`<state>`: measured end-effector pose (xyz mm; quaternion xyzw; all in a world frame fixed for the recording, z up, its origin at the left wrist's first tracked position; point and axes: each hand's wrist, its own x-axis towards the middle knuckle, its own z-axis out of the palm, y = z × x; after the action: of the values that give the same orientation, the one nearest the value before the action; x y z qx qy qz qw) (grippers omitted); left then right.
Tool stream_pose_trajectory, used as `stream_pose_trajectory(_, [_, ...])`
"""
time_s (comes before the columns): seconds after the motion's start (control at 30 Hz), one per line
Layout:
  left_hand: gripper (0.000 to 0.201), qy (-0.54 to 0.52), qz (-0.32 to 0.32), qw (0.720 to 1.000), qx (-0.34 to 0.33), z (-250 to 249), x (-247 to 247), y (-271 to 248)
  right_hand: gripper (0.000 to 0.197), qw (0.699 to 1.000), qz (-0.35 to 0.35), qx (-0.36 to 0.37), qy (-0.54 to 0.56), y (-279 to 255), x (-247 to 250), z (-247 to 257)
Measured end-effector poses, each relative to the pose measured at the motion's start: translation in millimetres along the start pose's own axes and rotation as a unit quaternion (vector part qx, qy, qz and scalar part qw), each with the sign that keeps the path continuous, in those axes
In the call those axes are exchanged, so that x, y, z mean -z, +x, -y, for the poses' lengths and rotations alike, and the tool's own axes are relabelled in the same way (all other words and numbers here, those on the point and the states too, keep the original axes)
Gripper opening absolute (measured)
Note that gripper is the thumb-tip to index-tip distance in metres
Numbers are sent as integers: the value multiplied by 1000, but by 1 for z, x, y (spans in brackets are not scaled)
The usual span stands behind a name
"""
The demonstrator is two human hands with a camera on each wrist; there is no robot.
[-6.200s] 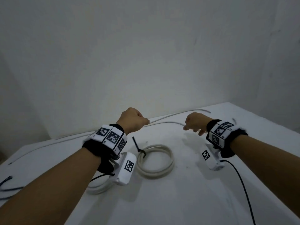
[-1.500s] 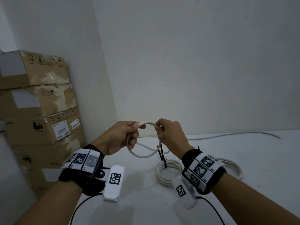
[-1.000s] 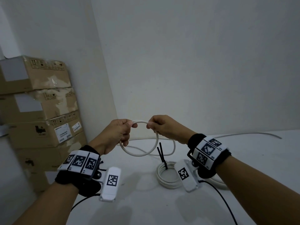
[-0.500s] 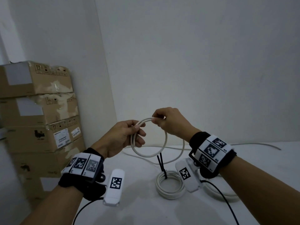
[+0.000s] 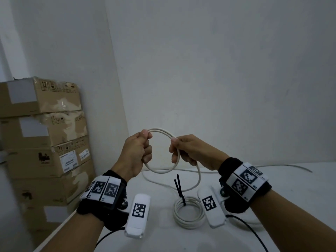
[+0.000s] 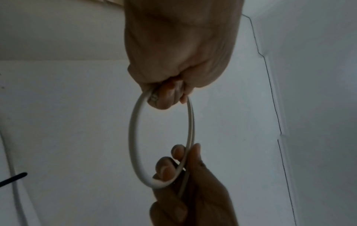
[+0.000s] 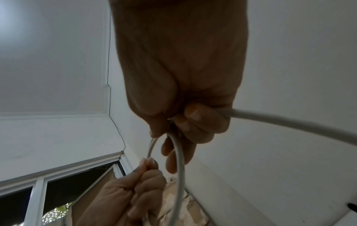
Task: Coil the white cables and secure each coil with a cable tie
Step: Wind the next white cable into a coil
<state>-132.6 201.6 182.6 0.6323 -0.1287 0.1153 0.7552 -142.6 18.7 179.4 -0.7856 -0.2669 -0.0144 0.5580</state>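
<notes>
- White cable [image 5: 160,170]: formerly a straight run lying along the table; now lifted clear of it and wound into a round loop of two turns.
- Left hand [image 5: 138,151]: fist has moved from the straight run to the loop's left side.
- Right hand [image 5: 189,150]: since half a second ago, shifted from the loop's top to its right side, apart from the left.

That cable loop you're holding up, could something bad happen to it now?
Maybe. The white cable loop has no tie yet; only the left hand and right hand hold it, so a slip could let it spring open. Its loose tail hangs near the tied coil and its black cable tie, so it might snag there.
</notes>
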Motion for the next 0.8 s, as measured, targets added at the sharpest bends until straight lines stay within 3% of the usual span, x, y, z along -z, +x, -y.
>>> stream_pose_trajectory(0.1, [30, -43, 15, 998, 36, 3, 4, -1, 34, 1000, -14, -9, 11, -3, -3, -1])
stream_pose_trajectory(0.2, [31, 33, 46, 996, 73, 3, 11, -4, 36, 999, -17, -22, -16, -4, 0, 5])
stream_pose_trajectory(0.3, [25, 205, 72, 976, 8, -2, 15, -2, 37, 994, 40, -51, -89, -4, 4, 14])
stream_pose_trajectory(0.37, [27, 287, 148, 946, -17, -6, 13, 0, 37, 987, 68, -63, -128, -4, 4, 19])
stream_pose_trajectory(0.43, [36, 275, 213, 938, -1, -5, 8, 1, 36, 987, 64, -62, -133, -3, 4, 21])
stream_pose_trajectory(0.47, [38, 250, 215, 944, -1, -4, 6, 2, 35, 988, 53, -56, -132, -2, 4, 21])
stream_pose_trajectory(0.63, [36, 162, 79, 982, -52, 9, -10, 4, 19, 993, 5, -54, -103, -2, 8, 9])
stream_pose_trajectory(0.73, [36, 54, 1, 998, -43, 10, -8, 10, 28, 998, -8, -46, -37, -7, 8, -5])
stream_pose_trajectory(0.8, [37, 0, -11, 999, -33, 11, -6, 13, 33, 999, -26, -18, 23, -10, 5, -14])
